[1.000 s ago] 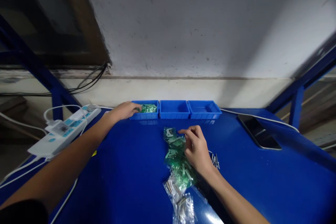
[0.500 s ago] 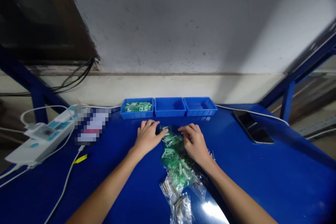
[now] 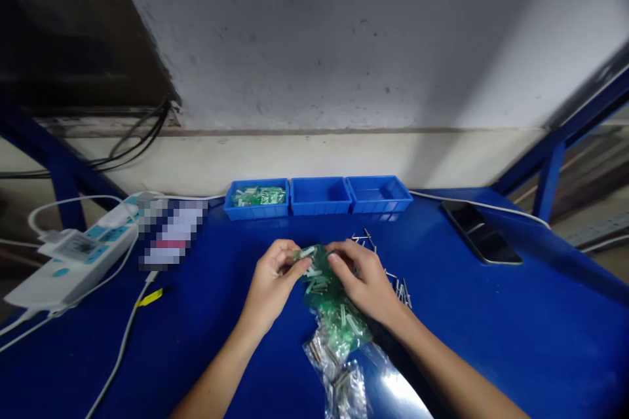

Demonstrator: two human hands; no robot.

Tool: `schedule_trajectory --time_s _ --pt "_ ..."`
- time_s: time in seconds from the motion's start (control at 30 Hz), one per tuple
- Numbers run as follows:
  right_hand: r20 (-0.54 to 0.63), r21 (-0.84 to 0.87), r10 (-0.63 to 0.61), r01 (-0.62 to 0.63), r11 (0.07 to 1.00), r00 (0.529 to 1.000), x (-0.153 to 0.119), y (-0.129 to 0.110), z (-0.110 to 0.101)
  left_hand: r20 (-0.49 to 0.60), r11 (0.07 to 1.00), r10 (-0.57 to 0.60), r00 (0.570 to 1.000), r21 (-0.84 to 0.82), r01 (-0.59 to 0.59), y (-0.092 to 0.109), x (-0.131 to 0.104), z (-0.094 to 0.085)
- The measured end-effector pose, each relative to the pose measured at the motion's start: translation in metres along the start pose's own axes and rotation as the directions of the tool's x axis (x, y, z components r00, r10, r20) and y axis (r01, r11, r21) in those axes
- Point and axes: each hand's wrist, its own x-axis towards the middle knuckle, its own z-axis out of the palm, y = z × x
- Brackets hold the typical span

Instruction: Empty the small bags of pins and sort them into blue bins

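Note:
Between my hands is a green plastic bag [image 3: 322, 270] with pale plugs inside, at the far end of a row of small packets. My left hand [image 3: 274, 281] pinches its left edge between thumb and fingers. On the opposite edge, my right hand [image 3: 361, 275] grips the plastic with thumb on top. Another green bag [image 3: 344, 326] lies nearer me, overlapping clear bags [image 3: 344, 383] that hold brownish, slim pieces. Loose metal screws or pins [image 3: 403, 291] are scattered beyond and beside my right hand, which partly hides them.
Three blue bins stand along the back: the left bin [image 3: 256, 211] holds green packets, beside the middle bin [image 3: 320, 207] and right bin [image 3: 381, 203]. A phone [image 3: 481, 232] lies right. At left are a power strip [image 3: 73, 268], a white cable [image 3: 122, 347] and a yellow tag [image 3: 151, 297].
Both hands have come down onto the far green bag and closed on its edges, lifting that end slightly. More loose metal pieces show past my right hand.

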Motion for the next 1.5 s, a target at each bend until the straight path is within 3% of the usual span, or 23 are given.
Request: schedule_trajectory --time_s 0.1,0.27,0.47,0.53,0.8,0.93,1.0,1.1,1.2,1.37,1.5 --pt "0.029 0.033 -0.021 0.02 0.999 0.999 -0.001 -0.005 0.002 0.022 0.997 -0.064 0.998 -0.033 0.064 -0.001 -0.001 0.0" --pt "0.032 0.141 0.105 -0.109 0.984 0.994 -0.003 -0.003 0.01 0.037 0.996 -0.073 0.997 -0.048 0.075 -0.008 0.003 -0.006" --pt "0.037 0.103 0.13 -0.134 0.986 0.991 -0.004 -0.001 0.013 -0.021 0.967 0.059 0.998 0.25 -0.052 -0.006 0.007 -0.012" --pt "0.029 0.082 0.139 -0.141 0.987 0.99 -0.004 -0.002 0.012 -0.035 0.957 0.079 0.996 0.281 -0.066 -0.006 0.007 -0.011" --pt "-0.001 0.156 0.201 -0.198 0.968 0.98 -0.004 -0.005 0.013 -0.046 0.997 -0.04 0.998 0.058 0.043 -0.004 0.004 -0.008" --pt "-0.074 0.314 0.302 -0.265 0.912 0.95 -0.001 0.002 0.007 -0.132 0.981 -0.169 0.977 -0.116 0.154 -0.004 0.007 -0.014" --pt "-0.101 0.397 0.357 -0.291 0.871 0.929 0.002 0.005 0.004 -0.143 0.977 -0.191 0.971 -0.118 0.175 -0.005 0.007 -0.013" --pt "-0.08 0.452 0.372 -0.299 0.84 0.925 0.004 0.006 0.003 -0.054 0.988 -0.158 0.986 -0.005 0.158 -0.006 0.002 -0.006" --pt "-0.017 0.449 0.359 -0.313 0.837 0.933 0.002 0.003 0.008 0.024 0.99 -0.068 0.997 0.124 0.065 -0.005 -0.003 0.0" --pt "0.092 0.387 0.266 -0.281 0.878 0.96 -0.002 -0.003 0.012 0.038 0.956 0.062 0.997 0.285 -0.07 -0.005 -0.003 -0.006" --pt "0.08 0.299 0.214 -0.228 0.927 0.974 -0.001 -0.002 0.009 0.064 0.929 0.097 0.993 0.352 -0.114 -0.004 0.0 -0.007"
